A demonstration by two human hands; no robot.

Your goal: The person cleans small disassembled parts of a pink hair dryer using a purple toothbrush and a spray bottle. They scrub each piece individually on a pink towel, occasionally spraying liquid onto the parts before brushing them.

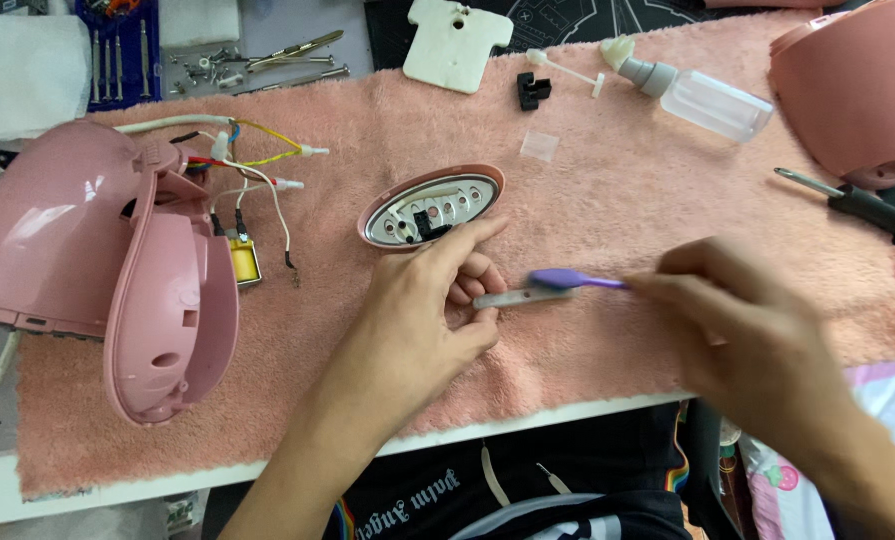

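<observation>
Pink towel under both hands: left hand pinches a thin grey strip, probably light and stiff, at its end; right hand grips a purple brush touching it.

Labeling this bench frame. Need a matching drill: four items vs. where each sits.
Items:
1. purple toothbrush
2. oval control panel
3. squeeze bottle
4. black-handled screwdriver

Places:
A. far edge of the pink towel, lying on its side
B. right edge, partly off the towel
C. in the right hand, head on a small strip held by the left hand
D. mid-towel, just past the left fingertips

Pairs: 1-C, 2-D, 3-A, 4-B
</observation>
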